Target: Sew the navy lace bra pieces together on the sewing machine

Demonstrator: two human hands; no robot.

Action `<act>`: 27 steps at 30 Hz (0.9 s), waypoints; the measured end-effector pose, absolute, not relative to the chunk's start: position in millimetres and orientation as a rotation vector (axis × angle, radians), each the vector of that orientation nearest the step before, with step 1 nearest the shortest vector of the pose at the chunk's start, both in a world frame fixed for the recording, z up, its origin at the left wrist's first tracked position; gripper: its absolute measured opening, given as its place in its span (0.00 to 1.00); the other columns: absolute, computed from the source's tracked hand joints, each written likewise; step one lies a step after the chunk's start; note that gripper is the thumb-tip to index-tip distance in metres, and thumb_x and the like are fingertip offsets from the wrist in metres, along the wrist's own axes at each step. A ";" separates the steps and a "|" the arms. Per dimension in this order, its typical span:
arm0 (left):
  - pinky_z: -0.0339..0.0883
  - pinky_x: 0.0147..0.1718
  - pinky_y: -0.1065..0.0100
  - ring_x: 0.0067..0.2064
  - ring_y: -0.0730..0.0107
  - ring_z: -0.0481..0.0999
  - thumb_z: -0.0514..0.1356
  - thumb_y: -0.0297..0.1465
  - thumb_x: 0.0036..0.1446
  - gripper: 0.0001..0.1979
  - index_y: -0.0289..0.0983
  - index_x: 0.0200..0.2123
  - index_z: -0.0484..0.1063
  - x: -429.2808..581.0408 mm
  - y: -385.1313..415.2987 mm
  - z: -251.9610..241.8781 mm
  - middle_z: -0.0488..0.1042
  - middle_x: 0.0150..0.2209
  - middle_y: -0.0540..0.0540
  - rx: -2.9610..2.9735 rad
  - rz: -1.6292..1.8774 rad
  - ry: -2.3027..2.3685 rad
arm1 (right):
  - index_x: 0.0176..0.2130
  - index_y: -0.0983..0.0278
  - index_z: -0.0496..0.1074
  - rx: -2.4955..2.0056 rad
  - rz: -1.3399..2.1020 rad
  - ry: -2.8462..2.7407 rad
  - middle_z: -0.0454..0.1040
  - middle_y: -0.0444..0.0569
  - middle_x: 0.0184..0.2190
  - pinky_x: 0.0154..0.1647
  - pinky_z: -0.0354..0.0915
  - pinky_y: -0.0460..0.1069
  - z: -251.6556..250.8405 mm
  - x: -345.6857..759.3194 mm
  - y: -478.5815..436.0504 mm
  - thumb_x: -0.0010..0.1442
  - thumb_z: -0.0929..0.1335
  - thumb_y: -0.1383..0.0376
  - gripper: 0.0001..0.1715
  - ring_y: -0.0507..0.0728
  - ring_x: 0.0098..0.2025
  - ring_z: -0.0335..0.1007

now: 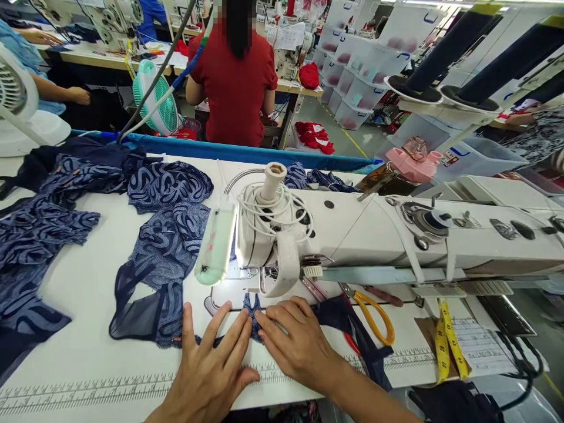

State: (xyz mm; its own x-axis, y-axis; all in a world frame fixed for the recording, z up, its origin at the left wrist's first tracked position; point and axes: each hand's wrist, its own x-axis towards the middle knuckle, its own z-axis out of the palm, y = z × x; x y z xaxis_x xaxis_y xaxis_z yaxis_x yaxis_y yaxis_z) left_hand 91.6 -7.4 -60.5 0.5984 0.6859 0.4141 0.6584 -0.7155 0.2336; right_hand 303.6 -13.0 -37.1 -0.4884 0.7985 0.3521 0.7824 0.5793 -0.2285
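My left hand (210, 365) lies flat with fingers spread. Its fingertips press a small navy patterned fabric piece (252, 304) against the bed of a white sewing machine (352, 220). From the other side my right hand (304, 346) rests on the same piece, fingers stretched out close together; its thumb is hidden. Two narrow ends of the fabric point at the presser foot area (263, 276), partly covered by the machine head. Dark sheer fabric (337, 314) trails beyond my right hand. Left of my left hand lies a navy patterned garment part (170, 264).
Yellow-handled scissors (374, 317) and a yellow tape measure (443, 341) lie at right. A printed ruler (101, 388) runs along the front edge. More patterned fabric (35, 235) is heaped at left. Thread cones (449, 47) stand upper right. A person in red (240, 82) sits ahead.
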 end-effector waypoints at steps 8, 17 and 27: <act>0.25 0.64 0.30 0.59 0.48 0.68 0.60 0.46 0.60 0.23 0.42 0.55 0.72 90.4 -6.2 -60.8 0.74 0.57 0.50 2.737 0.780 1.159 | 0.52 0.67 0.70 -1.272 0.096 -2.383 0.75 0.50 0.38 0.49 0.58 0.56 -38.3 303.9 -13.6 0.65 0.66 0.69 0.16 0.57 0.41 0.68; 0.24 0.65 0.32 0.63 0.49 0.64 0.58 0.48 0.62 0.24 0.42 0.55 0.72 89.3 -5.1 -60.1 0.71 0.59 0.48 2.759 0.729 1.133 | 0.51 0.67 0.71 -1.265 0.102 -2.396 0.75 0.53 0.52 0.57 0.58 0.57 -33.5 301.4 -10.7 0.64 0.64 0.70 0.16 0.60 0.55 0.67; 0.33 0.66 0.36 0.61 0.52 0.66 0.55 0.35 0.65 0.17 0.37 0.55 0.71 84.3 -1.8 -44.6 0.74 0.56 0.42 2.814 0.796 1.073 | 0.52 0.64 0.71 -1.285 0.054 -2.370 0.75 0.51 0.51 0.59 0.56 0.58 -32.5 298.9 -11.9 0.64 0.65 0.69 0.16 0.59 0.54 0.67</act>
